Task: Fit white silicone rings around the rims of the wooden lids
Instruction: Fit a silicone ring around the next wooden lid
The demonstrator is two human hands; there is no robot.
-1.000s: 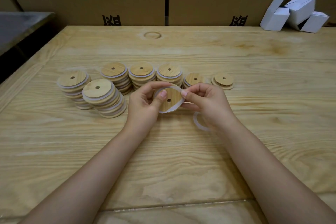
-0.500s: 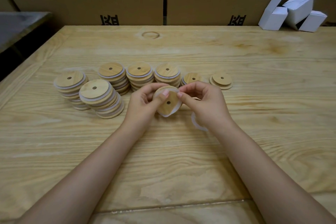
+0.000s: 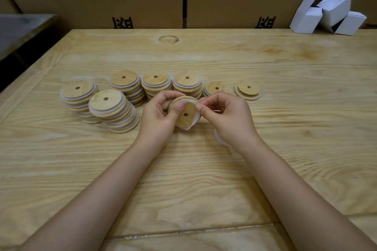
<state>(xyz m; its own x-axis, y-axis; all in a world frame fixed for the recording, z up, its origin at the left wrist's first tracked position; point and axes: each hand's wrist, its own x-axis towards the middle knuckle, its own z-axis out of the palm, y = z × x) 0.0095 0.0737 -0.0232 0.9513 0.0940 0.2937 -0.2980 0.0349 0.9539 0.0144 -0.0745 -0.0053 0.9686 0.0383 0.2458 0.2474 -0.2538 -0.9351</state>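
At frame centre, our left hand point(image 3: 159, 114) grips a lid point(image 3: 186, 118), thumb on its face. Our right hand point(image 3: 228, 118) pinches the ring point(image 3: 195, 118), partly around its rim, above the table point(image 3: 204, 179).

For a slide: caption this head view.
Left hand holds a wooden lid while right hand stretches a white silicone ring onto its rim.

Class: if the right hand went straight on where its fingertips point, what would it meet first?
The round wooden lid with its white silicone ring, touching the right hand; probably the left hand next.
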